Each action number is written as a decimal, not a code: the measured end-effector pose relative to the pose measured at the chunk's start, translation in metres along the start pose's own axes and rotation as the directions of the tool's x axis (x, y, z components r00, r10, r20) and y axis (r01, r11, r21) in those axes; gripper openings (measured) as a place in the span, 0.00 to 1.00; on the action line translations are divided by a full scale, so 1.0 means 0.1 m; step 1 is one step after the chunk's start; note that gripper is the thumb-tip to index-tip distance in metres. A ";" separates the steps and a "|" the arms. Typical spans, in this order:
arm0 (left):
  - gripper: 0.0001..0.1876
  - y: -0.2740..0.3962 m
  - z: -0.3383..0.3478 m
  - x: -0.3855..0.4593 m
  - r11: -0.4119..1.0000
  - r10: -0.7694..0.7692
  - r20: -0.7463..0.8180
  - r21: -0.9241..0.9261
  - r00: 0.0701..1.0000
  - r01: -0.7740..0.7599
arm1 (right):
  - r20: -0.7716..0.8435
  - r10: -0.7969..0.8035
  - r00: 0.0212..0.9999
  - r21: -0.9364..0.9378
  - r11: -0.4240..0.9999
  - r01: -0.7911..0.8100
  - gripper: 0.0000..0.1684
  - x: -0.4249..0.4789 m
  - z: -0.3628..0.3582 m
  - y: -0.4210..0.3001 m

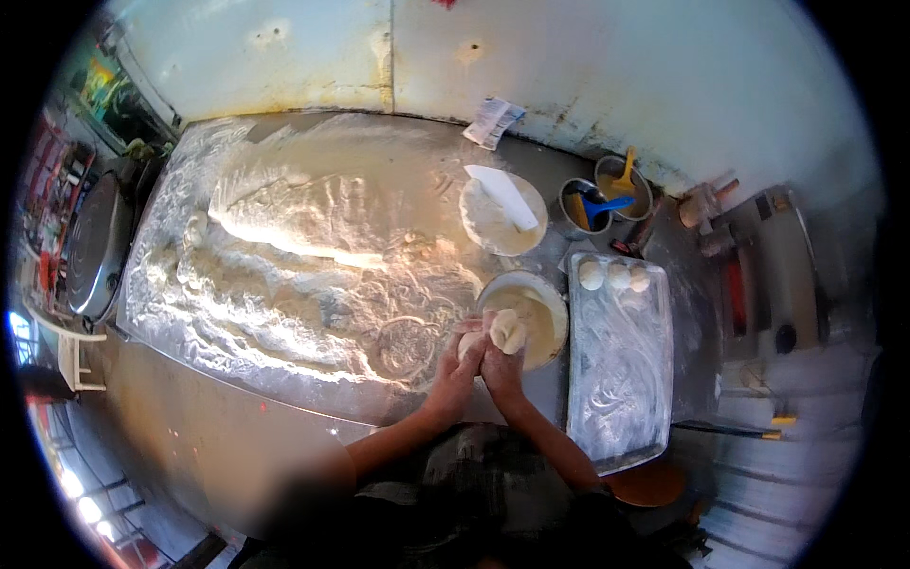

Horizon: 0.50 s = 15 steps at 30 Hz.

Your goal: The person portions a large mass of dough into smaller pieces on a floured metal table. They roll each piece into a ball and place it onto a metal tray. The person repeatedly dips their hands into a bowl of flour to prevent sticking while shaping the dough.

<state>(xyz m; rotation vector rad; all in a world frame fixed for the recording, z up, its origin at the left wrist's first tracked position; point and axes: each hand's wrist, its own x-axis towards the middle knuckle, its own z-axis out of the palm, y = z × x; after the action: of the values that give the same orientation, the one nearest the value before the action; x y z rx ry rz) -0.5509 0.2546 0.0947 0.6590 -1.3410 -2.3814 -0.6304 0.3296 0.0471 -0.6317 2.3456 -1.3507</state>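
My left hand (455,363) and my right hand (501,366) are together in front of my body, at the near edge of a round bowl (558,313). Between them they grip a soft lump of pale dough (507,331), which bulges up from my right hand with a fold on top. More pale dough shows by the left fingers; whether it is the same piece I cannot tell. Pale material lies inside the bowl, partly covered by my hands. To the right, a flour-dusted metal tray (618,370) holds three dough balls (618,275) at its far end.
Flour is spread widely over the metal table (398,135). A white flat scraper (503,197) lies across a round floury container (480,220). Behind the tray stand two metal pots, one with a blue-handled brush (608,206), one with a yellow brush (627,174). Crumpled paper (493,122) lies by the wall.
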 end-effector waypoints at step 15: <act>0.17 -0.40 -1.63 0.47 0.072 0.069 0.163 0.983 0.984 -0.168 | 0.231 -0.140 0.963 -0.412 0.882 0.227 0.35 0.60 -0.16 -0.41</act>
<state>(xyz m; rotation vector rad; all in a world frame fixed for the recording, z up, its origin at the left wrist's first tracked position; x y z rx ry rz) -0.5043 0.1358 -0.0237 0.6589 -2.9074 -0.8955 -0.6802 0.2906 0.0849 -1.0905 2.4839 -0.7758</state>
